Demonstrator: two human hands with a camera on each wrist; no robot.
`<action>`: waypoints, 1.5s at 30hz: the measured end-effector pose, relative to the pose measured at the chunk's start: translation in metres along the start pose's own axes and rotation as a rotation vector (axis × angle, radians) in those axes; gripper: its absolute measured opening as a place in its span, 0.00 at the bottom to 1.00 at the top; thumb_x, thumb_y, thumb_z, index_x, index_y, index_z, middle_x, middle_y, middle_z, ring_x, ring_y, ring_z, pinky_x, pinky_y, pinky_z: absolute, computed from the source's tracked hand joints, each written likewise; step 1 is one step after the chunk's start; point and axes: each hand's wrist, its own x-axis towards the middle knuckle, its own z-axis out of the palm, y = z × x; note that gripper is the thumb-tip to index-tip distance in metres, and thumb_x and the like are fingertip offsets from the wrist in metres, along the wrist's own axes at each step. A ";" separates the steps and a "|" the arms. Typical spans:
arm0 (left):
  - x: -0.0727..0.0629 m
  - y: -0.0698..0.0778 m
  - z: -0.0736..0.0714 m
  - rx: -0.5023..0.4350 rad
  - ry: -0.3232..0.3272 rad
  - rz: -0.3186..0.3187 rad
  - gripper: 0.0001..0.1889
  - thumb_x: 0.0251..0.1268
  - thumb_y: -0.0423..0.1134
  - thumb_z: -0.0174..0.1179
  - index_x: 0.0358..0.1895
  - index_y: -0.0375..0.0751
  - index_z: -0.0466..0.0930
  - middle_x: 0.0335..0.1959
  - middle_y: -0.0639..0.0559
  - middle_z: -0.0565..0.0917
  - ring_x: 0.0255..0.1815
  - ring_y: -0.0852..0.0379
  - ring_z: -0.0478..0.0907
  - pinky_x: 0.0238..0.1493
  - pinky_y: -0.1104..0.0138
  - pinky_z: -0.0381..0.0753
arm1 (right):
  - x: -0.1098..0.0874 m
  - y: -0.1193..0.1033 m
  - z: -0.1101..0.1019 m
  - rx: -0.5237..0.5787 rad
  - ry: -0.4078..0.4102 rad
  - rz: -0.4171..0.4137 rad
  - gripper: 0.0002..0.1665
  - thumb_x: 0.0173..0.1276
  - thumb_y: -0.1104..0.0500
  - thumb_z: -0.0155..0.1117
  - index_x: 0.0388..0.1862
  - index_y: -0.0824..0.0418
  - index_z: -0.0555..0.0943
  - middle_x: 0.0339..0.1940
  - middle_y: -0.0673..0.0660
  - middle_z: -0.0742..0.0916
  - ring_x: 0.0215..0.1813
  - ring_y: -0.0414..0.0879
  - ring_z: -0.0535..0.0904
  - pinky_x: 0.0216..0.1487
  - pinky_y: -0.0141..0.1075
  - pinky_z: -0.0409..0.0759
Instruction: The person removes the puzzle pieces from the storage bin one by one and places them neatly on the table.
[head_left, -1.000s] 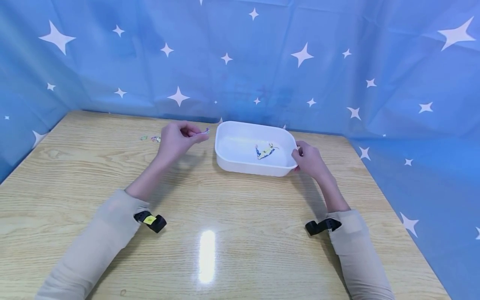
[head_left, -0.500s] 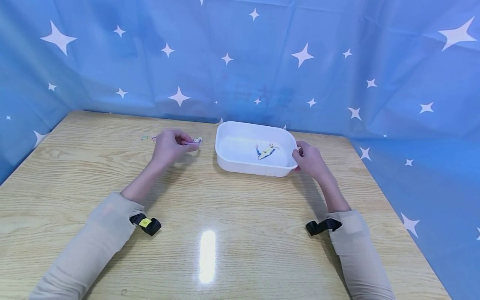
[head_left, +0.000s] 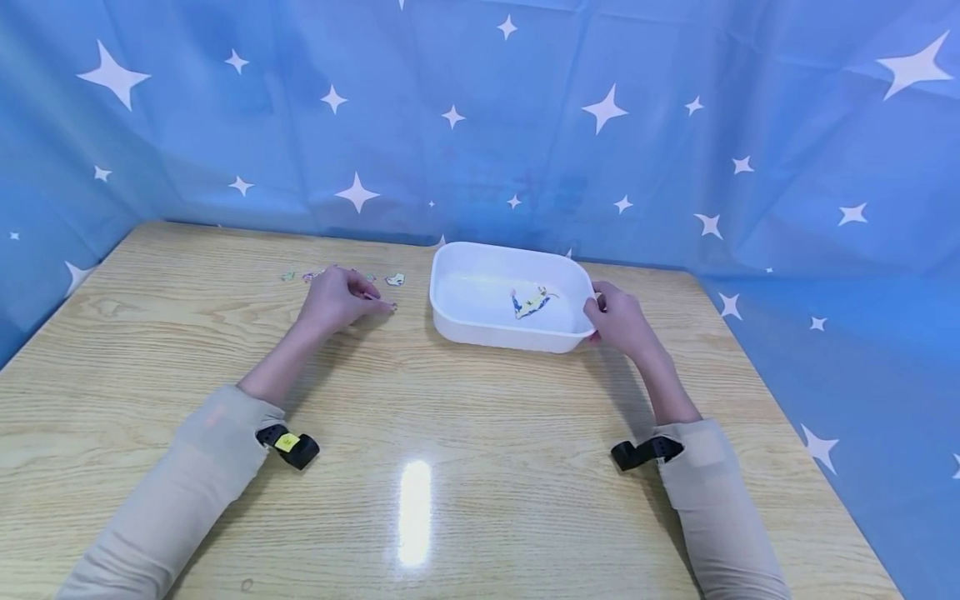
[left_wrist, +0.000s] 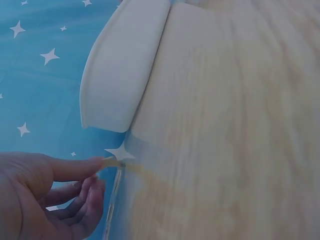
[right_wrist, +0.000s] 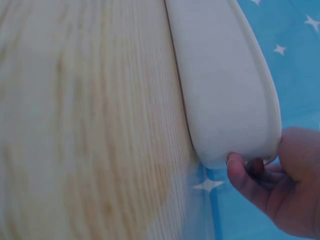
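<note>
My left hand pinches a small flat piece, pale yellowish in the left wrist view, just above the table. Its kind is too small to tell. Beyond the fingertips a pale cut-out, perhaps a sticker, lies flat on the wood. More small colourful cut-outs lie in a row to the left, partly hidden behind the hand. My right hand grips the right end of a white plastic box, thumb at the rim and fingers below. Inside the box lie blue and yellow cut-outs, close together.
The wood-grain table stretches out in front of both arms. A blue curtain with white stars hangs right behind the box. Black straps with small cameras sit on both wrists.
My left hand has moved left and toward me, away from the box. A pale cut-out it held now lies on the table, and a smaller piece shows at its fingertips. The right hand keeps still.
</note>
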 end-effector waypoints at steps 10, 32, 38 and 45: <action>-0.001 0.002 -0.007 -0.023 -0.084 -0.036 0.14 0.61 0.38 0.71 0.44 0.30 0.86 0.38 0.43 0.83 0.32 0.52 0.82 0.36 0.66 0.76 | 0.000 -0.001 0.000 0.006 0.006 -0.007 0.28 0.79 0.60 0.44 0.71 0.76 0.64 0.35 0.70 0.82 0.26 0.58 0.84 0.29 0.45 0.86; 0.002 0.012 -0.004 -0.031 -0.336 -0.156 0.16 0.67 0.35 0.66 0.52 0.26 0.83 0.36 0.45 0.86 0.31 0.60 0.82 0.39 0.68 0.81 | 0.000 0.000 0.000 0.038 0.001 -0.015 0.27 0.79 0.61 0.44 0.71 0.76 0.65 0.35 0.71 0.83 0.26 0.58 0.85 0.29 0.46 0.85; 0.004 0.013 0.000 -0.107 -0.340 -0.142 0.19 0.69 0.35 0.63 0.56 0.23 0.77 0.43 0.39 0.84 0.37 0.56 0.83 0.41 0.66 0.84 | 0.001 0.000 0.000 0.030 0.000 -0.019 0.28 0.79 0.61 0.44 0.71 0.76 0.65 0.35 0.71 0.84 0.26 0.57 0.85 0.29 0.45 0.85; 0.007 0.013 0.003 -0.206 -0.248 -0.080 0.19 0.72 0.33 0.56 0.60 0.25 0.75 0.44 0.36 0.81 0.38 0.50 0.80 0.40 0.65 0.82 | 0.001 0.000 0.000 0.029 0.002 -0.021 0.28 0.79 0.61 0.44 0.71 0.76 0.65 0.34 0.71 0.83 0.26 0.58 0.84 0.27 0.42 0.84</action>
